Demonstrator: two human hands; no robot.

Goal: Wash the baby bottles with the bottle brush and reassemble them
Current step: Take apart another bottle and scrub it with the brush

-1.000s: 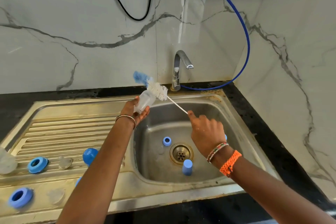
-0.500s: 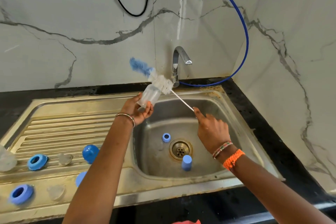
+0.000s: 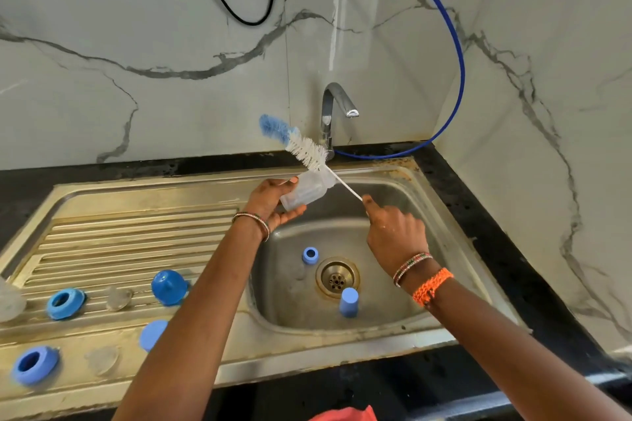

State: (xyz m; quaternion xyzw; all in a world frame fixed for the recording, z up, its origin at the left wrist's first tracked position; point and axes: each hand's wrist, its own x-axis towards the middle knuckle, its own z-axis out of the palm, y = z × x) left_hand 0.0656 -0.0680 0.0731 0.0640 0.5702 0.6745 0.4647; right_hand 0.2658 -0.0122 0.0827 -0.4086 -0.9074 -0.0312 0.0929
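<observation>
My left hand (image 3: 272,203) grips a clear baby bottle (image 3: 306,193) over the left rim of the sink basin, its mouth tilted up to the right. My right hand (image 3: 393,234) pinches the thin white handle of the bottle brush (image 3: 306,149). The white bristles and blue tip stand outside the bottle, just above its mouth. On the draining board lie two blue screw rings (image 3: 65,302) (image 3: 34,364), a blue cap (image 3: 168,287), another blue piece (image 3: 152,335) and clear teats (image 3: 118,297) (image 3: 102,359).
In the steel sink basin (image 3: 403,301) a small blue ring (image 3: 310,255) and a blue cap (image 3: 349,301) lie near the drain (image 3: 337,277). The tap (image 3: 337,109) runs no water. A blue hose (image 3: 458,55) curves along the wall. A clear bottle (image 3: 8,302) shows at the left edge.
The brush has slid up and out, so its white bristles now sit clear above the bottle's mouth. My left hand has tilted the bottle flatter, mouth toward the right.
</observation>
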